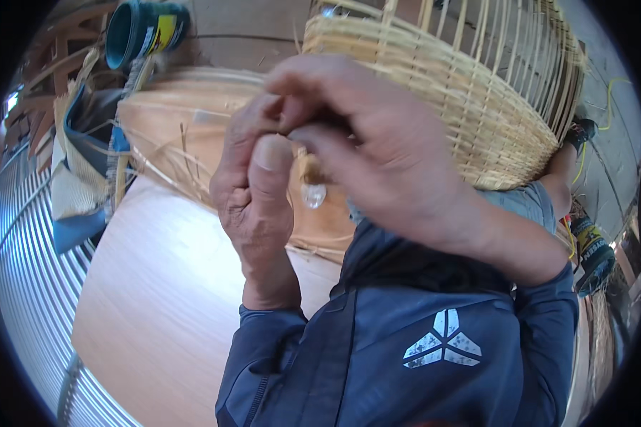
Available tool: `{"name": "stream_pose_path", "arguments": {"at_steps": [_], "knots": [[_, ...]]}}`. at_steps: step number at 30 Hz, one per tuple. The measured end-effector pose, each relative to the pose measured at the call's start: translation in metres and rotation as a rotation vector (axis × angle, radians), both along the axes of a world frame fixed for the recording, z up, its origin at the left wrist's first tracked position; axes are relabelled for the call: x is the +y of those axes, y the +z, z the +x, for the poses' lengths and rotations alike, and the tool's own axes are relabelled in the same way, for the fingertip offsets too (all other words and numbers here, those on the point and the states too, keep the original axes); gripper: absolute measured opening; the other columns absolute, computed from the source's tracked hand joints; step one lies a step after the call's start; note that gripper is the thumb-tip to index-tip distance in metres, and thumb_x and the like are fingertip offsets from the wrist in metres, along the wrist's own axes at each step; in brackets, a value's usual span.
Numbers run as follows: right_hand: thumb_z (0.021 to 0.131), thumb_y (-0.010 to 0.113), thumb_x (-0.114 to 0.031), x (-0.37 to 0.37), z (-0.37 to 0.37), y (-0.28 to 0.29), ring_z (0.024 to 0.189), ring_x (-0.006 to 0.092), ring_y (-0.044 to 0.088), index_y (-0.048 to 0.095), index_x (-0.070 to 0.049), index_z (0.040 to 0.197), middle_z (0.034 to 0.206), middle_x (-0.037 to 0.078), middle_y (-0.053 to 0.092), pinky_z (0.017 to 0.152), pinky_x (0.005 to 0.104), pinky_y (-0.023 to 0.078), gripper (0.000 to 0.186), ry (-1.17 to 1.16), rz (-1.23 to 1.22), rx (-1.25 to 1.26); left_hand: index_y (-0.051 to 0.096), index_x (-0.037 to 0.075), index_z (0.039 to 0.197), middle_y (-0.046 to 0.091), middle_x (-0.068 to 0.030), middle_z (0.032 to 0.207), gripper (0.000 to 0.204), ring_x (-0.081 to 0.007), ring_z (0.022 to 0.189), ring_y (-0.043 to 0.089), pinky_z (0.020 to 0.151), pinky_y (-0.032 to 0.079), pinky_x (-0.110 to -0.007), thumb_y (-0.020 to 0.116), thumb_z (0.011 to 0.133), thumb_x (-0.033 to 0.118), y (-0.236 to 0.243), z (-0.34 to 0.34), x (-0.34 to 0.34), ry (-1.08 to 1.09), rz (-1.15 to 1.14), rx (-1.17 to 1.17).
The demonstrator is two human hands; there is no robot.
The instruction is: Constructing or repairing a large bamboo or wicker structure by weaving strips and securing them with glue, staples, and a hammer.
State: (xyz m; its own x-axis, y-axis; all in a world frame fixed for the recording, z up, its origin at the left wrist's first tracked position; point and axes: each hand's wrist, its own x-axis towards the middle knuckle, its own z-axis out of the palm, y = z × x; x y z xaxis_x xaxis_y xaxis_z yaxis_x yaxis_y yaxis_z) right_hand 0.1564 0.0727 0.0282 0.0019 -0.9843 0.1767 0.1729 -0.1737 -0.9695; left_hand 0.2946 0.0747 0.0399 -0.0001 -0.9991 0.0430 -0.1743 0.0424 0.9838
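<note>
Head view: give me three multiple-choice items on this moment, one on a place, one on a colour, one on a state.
1. Where is the woven basket?
A. Upper right, behind the hands
B. Lower left, on the board
C. Inside the can

2. What colour are the person's sleeves?
A. Red
B. Dark blue
C. White

3. How are the left hand and right hand set?
A. Apart, flat on the board
B. Together, fingers pinched on a small piece
C. Both out of view

Answers: 1 A, the basket fills the upper right. 2 B, both sleeves are dark blue. 3 B, the fingertips meet at the centre.
</note>
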Motion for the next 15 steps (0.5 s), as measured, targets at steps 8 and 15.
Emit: {"name": "stream_pose_path", "arguments": {"at_steps": [8,15], "knots": [[0.086,0.058,-0.008,0.036,-0.081,0.002,0.098,0.0152,0.058,0.054,-0.004,0.114,0.104,0.008,0.061,0.082,0.0271,0.046,0.029,-0.179,0.077,0.623,0.059,0.0,0.085,0.055,-0.0098,0.066,0.028,-0.0165,0.056,0.052,0.054,0.041,-0.03,0.048,0.093,0.024,-0.037,0.083,0.047,0.098,0.529,-0.75],[0.09,0.054,-0.011,0.228,-0.283,-0.063,0.076,0.0092,0.057,0.059,-0.001,0.106,0.09,0.004,0.063,0.067,0.0214,0.045,0.02,-1.126,0.573,0.519,0.06,-0.003,0.078,0.057,-0.024,0.07,0.032,-0.0394,0.062,0.054,0.057,0.041,-0.045,0.051,0.088,0.026,-0.109,0.174,0.13,-0.561,0.525,-1.273]]}}
